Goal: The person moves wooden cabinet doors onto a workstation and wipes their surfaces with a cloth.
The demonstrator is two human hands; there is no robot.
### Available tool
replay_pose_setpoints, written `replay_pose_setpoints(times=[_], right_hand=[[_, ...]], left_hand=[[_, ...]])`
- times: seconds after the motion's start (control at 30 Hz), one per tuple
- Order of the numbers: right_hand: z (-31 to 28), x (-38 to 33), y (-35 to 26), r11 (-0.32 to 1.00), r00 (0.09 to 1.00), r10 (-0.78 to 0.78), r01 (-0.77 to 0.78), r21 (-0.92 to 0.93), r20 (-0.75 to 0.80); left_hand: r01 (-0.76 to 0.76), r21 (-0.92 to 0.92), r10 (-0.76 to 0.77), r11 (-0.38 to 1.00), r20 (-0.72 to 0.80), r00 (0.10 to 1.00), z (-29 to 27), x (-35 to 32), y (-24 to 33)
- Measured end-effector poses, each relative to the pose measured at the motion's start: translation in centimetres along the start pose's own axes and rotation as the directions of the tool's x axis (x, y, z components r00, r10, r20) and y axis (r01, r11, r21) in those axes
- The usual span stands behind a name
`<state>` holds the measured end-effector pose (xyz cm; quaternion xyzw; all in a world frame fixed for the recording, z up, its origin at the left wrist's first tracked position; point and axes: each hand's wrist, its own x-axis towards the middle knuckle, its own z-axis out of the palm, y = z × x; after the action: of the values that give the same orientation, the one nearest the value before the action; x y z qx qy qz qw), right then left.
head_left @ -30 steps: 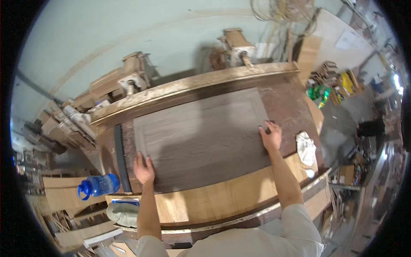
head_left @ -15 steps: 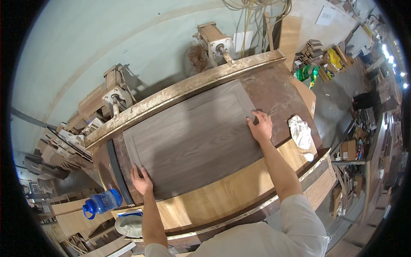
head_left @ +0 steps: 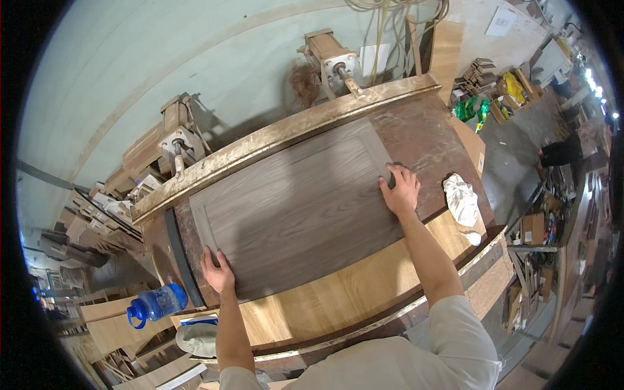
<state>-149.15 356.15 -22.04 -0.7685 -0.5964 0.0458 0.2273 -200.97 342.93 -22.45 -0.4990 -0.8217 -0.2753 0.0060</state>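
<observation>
A grey wood-grain cabinet door (head_left: pixel 299 201) with a raised frame along its short ends lies flat on the brown bench top (head_left: pixel 426 140). At the door's left end, near the front corner, my left hand (head_left: pixel 219 273) grips the edge with thumb and fingers apart. My right hand (head_left: pixel 401 190) holds the right end, its fingers curved over the edge and the thumb toward the door's face. The undersides of both grips are hidden. A light wood board (head_left: pixel 338 296) runs along the door's near side, below my forearms.
Behind the door stands a worn rail (head_left: pixel 292 146) with two cylinder clamps (head_left: pixel 331 58) beyond it. A dark strip (head_left: pixel 182 257) and a blue water bottle (head_left: pixel 158 304) are at left, with a pale cap (head_left: pixel 197 339) nearer. A white cloth (head_left: pixel 460 200) lies at right.
The whole view has shifted slightly. Both hands keep their places on the door's ends, and the door has not visibly moved on the bench.
</observation>
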Motion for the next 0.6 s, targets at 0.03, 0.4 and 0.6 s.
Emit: replay_pose_setpoints(times=[0.03,0.4,0.6], right_hand=[[-0.1,0.1,-0.1,1.0,1.0,-0.001,0.001,0.015,-0.012],[-0.1,0.4,-0.7,1.0,1.0,0.008,-0.008,0.015,-0.015],[0.2,0.2,-0.9,1.0,0.999,-0.024,0.024,0.014,-0.022]], left_hand=[[-0.006,-0.011,0.006,1.0,-0.006,1.0,0.0,0.1,0.0],[0.004,0.038,-0.002,0.999,-0.029,1.0,0.4,0.6,-0.2],[-0.003,0.063,0.006,0.998,-0.047,0.999,0.2,0.4,0.0]])
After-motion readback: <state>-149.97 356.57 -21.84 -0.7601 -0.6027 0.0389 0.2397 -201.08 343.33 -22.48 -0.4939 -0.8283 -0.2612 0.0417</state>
